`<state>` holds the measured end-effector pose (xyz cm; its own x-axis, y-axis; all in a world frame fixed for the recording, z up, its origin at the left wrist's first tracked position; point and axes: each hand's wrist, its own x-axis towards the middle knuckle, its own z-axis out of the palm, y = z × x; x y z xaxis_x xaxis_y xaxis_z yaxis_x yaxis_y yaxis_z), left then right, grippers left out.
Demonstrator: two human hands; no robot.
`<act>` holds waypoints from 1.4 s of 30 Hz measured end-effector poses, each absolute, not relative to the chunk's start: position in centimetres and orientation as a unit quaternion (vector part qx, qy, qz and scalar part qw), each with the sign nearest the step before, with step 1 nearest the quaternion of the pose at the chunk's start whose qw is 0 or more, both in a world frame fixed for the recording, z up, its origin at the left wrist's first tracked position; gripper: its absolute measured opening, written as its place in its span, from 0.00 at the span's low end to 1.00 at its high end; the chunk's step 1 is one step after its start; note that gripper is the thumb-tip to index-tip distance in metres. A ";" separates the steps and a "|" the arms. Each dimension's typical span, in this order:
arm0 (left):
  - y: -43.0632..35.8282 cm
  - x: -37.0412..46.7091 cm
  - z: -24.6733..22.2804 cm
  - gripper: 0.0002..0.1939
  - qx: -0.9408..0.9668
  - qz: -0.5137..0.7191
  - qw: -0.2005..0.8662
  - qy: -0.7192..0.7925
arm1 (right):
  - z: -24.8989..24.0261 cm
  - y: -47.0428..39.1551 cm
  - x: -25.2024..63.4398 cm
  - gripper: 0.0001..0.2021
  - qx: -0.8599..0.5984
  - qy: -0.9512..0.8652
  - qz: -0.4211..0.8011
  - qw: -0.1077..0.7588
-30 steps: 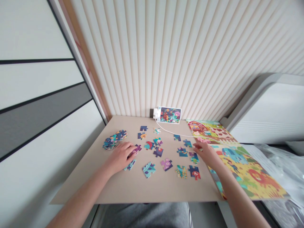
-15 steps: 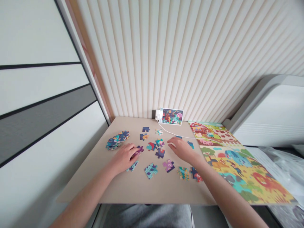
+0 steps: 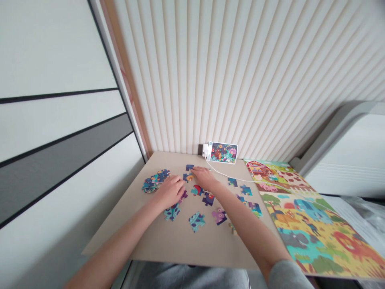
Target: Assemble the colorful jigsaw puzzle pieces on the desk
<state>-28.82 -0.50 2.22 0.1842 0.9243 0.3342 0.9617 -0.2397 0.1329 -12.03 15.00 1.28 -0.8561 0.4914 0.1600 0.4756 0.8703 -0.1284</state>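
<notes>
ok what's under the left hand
A purple puzzle piece pokes out past the fingertips of the left hand, and a teal piece shows just below it in the picture. Whatever else the hand covers can't be seen.

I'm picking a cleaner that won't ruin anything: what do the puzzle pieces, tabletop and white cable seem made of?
Puzzle pieces: probably matte printed cardboard, flat and tab-cut, though thin wood is possible.
Tabletop: perhaps laminate, smooth and evenly beige.
White cable: likely smooth plastic sheathing, given its loose curve.
</notes>
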 end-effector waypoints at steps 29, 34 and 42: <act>2.5 -28.8 0.5 0.13 -0.761 -0.214 0.012 -0.612 | 1.5 11.9 0.5 0.15 -0.269 -0.953 0.005 0.141; 1.9 -27.8 1.1 0.14 -0.781 -0.210 0.008 -0.589 | 1.1 11.8 2.0 0.15 -0.302 -0.941 0.017 0.149; 1.5 -29.0 2.4 0.18 -0.754 -0.235 0.030 -0.613 | 1.1 11.4 3.4 0.15 -0.318 -0.932 0.034 0.167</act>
<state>-29.00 1.46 2.39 0.1394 0.9102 0.3900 0.9379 -0.2478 0.2429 3.39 11.43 1.10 -0.7413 0.6054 0.2897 0.5824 0.7948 -0.1706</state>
